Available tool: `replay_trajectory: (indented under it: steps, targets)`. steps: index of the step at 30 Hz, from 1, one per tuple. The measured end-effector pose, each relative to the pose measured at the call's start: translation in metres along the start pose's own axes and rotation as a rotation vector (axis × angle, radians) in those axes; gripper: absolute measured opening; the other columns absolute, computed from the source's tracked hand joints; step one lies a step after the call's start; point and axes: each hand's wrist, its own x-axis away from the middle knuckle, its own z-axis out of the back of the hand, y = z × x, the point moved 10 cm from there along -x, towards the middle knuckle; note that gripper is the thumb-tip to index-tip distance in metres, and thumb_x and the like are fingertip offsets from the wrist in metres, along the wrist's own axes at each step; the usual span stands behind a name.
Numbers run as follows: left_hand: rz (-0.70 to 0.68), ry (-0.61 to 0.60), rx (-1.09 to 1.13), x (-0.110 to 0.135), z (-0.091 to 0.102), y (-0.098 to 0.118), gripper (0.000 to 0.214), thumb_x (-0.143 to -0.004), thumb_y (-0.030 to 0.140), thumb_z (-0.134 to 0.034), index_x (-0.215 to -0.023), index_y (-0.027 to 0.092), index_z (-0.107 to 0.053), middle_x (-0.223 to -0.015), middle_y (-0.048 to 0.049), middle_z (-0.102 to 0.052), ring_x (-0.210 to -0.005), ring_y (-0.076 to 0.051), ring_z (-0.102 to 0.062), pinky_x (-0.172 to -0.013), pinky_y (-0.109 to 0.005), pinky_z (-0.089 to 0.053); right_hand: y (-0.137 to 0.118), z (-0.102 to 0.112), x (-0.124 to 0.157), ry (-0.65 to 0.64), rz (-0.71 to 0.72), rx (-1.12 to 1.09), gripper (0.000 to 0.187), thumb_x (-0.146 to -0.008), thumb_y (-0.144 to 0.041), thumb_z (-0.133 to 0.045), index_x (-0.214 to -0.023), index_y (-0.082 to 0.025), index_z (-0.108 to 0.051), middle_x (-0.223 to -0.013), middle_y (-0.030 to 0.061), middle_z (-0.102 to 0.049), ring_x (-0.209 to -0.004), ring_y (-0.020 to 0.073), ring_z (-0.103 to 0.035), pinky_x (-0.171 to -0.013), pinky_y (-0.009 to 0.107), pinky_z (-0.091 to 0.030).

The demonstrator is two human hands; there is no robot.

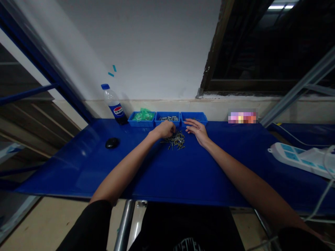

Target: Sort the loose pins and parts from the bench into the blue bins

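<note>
A small heap of thin metal pins (pixel 176 140) lies on the blue table (pixel 183 167) in front of three blue trays. My left hand (pixel 165 129) is curled into a closed fist at the heap's left edge, touching the pins; what it holds is hidden. My right hand (pixel 196 129) lies palm down to the right of the heap, fingers stretched toward the right tray (pixel 194 117). The middle tray (pixel 167 118) holds grey metal parts. The left tray (pixel 141 118) holds green pieces.
A cola bottle (pixel 114 104) stands at the back left by the wall. A black mouse-like object (pixel 112 142) lies left of my arm. A white power strip (pixel 300 158) with cables lies at the right. A metal frame post rises at the right.
</note>
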Motion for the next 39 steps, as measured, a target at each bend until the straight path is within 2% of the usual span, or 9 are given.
replay_trajectory:
  steps: [4, 9, 13, 18, 24, 27, 31, 39]
  targets:
    - [0.067, 0.053, -0.018, -0.001, -0.001, -0.005, 0.034, -0.069, 0.004, -0.068, -0.097, 0.016, -0.083, -0.098, -0.0098, -0.08, -0.094, -0.026, -0.074, -0.085, -0.027, -0.056, 0.0, 0.0, 0.001, -0.003, -0.013, 0.001, 0.049, -0.072, -0.033, -0.084, -0.12, -0.025, -0.076, -0.121, 0.0092, -0.079, -0.077, 0.0187, -0.072, -0.067, 0.033, -0.055]
    - [0.067, 0.083, -0.015, -0.003, -0.003, -0.005, 0.04, -0.071, 0.006, -0.07, -0.108, 0.014, -0.081, -0.108, -0.0113, -0.079, -0.101, -0.027, -0.074, -0.087, -0.028, -0.057, -0.001, -0.003, 0.001, -0.03, -0.019, -0.004, 0.045, -0.071, -0.032, -0.084, -0.115, -0.024, -0.078, -0.115, 0.0087, -0.08, -0.075, 0.0188, -0.071, -0.067, 0.032, -0.054]
    - [0.074, 0.084, 0.033, -0.003, -0.002, -0.006, 0.042, -0.069, 0.002, -0.067, -0.107, 0.013, -0.081, -0.104, -0.0099, -0.08, -0.096, -0.024, -0.075, -0.082, -0.025, -0.057, -0.003, -0.002, 0.001, -0.008, -0.025, -0.033, 0.042, -0.07, -0.031, -0.084, -0.111, -0.024, -0.079, -0.112, 0.0084, -0.08, -0.072, 0.0182, -0.07, -0.066, 0.033, -0.054]
    - [0.069, 0.124, 0.12, -0.003, 0.01, -0.008, 0.041, -0.068, -0.001, -0.061, -0.101, 0.011, -0.082, -0.092, -0.0096, -0.081, -0.086, -0.022, -0.076, -0.076, -0.024, -0.057, -0.006, -0.003, 0.002, -0.001, -0.048, -0.072, 0.041, -0.068, -0.03, -0.083, -0.109, -0.024, -0.078, -0.105, 0.0067, -0.081, -0.071, 0.0178, -0.07, -0.066, 0.033, -0.053]
    - [0.006, 0.226, 0.376, -0.003, 0.029, -0.01, 0.021, -0.072, 0.015, -0.071, -0.09, 0.013, -0.082, -0.087, -0.007, -0.081, -0.08, -0.018, -0.075, -0.076, -0.024, -0.057, -0.003, -0.007, 0.0, -0.023, -0.034, -0.009, 0.038, -0.07, -0.032, -0.08, -0.107, -0.022, -0.077, -0.092, 0.0053, -0.081, -0.066, 0.0169, -0.069, -0.065, 0.032, -0.052]
    - [0.007, 0.282, 0.51, -0.002, 0.034, -0.013, 0.022, -0.072, 0.024, -0.075, -0.089, 0.012, -0.082, -0.086, -0.0087, -0.08, -0.079, -0.018, -0.074, -0.073, -0.025, -0.058, -0.002, -0.013, 0.001, -0.06, -0.029, 0.026, 0.037, -0.071, -0.032, -0.08, -0.107, -0.022, -0.077, -0.086, 0.0046, -0.081, -0.066, 0.0176, -0.069, -0.066, 0.032, -0.053]
    - [-0.027, 0.274, 0.615, -0.004, 0.032, -0.01, 0.025, -0.071, 0.026, -0.076, -0.09, 0.012, -0.081, -0.088, -0.0096, -0.08, -0.081, -0.019, -0.075, -0.076, -0.027, -0.06, -0.002, -0.021, 0.003, -0.128, -0.032, 0.035, 0.043, -0.072, -0.038, -0.085, -0.112, -0.023, -0.077, -0.089, 0.0061, -0.082, -0.07, 0.0196, -0.072, -0.072, 0.036, -0.056]
    - [-0.099, 0.274, 0.653, -0.008, 0.027, -0.001, 0.024, -0.069, 0.026, -0.076, -0.089, 0.013, -0.08, -0.092, -0.0102, -0.08, -0.083, -0.019, -0.074, -0.075, -0.029, -0.061, -0.003, -0.019, 0.001, -0.135, -0.038, 0.022, 0.035, -0.064, -0.044, -0.093, -0.088, -0.022, -0.082, -0.083, 0.006, -0.081, -0.069, 0.0202, -0.071, -0.073, 0.037, -0.057]
